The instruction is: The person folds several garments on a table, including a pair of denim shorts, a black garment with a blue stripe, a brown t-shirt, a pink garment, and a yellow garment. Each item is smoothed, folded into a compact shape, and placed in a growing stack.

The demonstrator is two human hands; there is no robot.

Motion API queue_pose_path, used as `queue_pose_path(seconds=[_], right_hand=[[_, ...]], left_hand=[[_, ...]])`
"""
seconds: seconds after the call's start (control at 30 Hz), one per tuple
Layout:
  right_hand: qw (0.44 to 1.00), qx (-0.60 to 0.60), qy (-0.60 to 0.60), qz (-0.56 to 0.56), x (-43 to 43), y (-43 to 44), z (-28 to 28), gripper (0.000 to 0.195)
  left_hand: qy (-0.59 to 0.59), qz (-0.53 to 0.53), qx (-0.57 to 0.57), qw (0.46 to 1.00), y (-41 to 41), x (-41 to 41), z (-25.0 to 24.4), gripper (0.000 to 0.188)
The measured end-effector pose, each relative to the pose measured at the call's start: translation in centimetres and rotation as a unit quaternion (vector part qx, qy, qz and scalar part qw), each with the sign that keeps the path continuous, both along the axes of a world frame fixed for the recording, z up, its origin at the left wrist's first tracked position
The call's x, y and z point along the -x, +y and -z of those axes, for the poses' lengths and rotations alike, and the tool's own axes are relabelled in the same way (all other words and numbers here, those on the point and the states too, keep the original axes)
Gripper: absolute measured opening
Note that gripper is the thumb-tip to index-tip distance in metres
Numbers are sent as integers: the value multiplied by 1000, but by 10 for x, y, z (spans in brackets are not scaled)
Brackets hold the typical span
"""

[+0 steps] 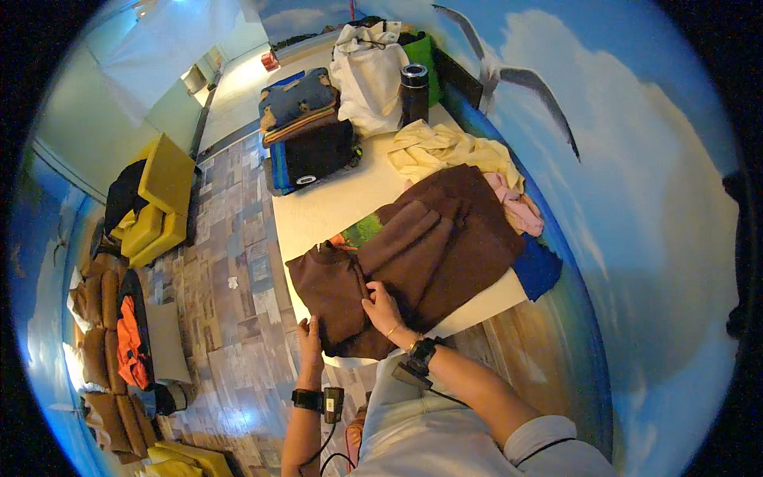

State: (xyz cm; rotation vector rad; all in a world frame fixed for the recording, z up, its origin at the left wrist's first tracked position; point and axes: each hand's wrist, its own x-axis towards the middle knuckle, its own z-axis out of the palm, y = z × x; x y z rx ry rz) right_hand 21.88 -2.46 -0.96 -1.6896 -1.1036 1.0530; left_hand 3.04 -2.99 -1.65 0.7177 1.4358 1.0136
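A dark brown long-sleeved garment (417, 256) lies spread and partly folded across the near end of a cream table (334, 206). My right hand (384, 310) is on top of it, with its fingertips curled at a folded edge near the middle. Beside the garment's near left corner is my left hand (310, 343), its fingers pointing up and slightly apart at the table edge. A patch of green and orange print (362, 231) shows at the garment's far side. Both wrists wear black straps with small cabled devices.
Behind the garment lie crumpled yellow cloth (453, 152), pink cloth (517, 206) and blue cloth (536, 268). Folded clothes (301, 107) are stacked farther back, near a white drawstring bag (369, 77) and black flask (414, 95). A yellow armchair (161, 197) stands left; a painted wall (644, 197) borders the right.
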Motion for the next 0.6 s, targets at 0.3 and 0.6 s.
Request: queue_pose_path(seconds=[0.3, 0.6], right_hand=[[976, -93, -68, -185, 34, -9, -24, 55], [938, -23, 313, -146, -2, 10, -43, 59]], left_hand=[[-13, 66, -71, 995, 13, -2, -43, 39], [226, 247, -218, 917, -1, -46, -77, 53]])
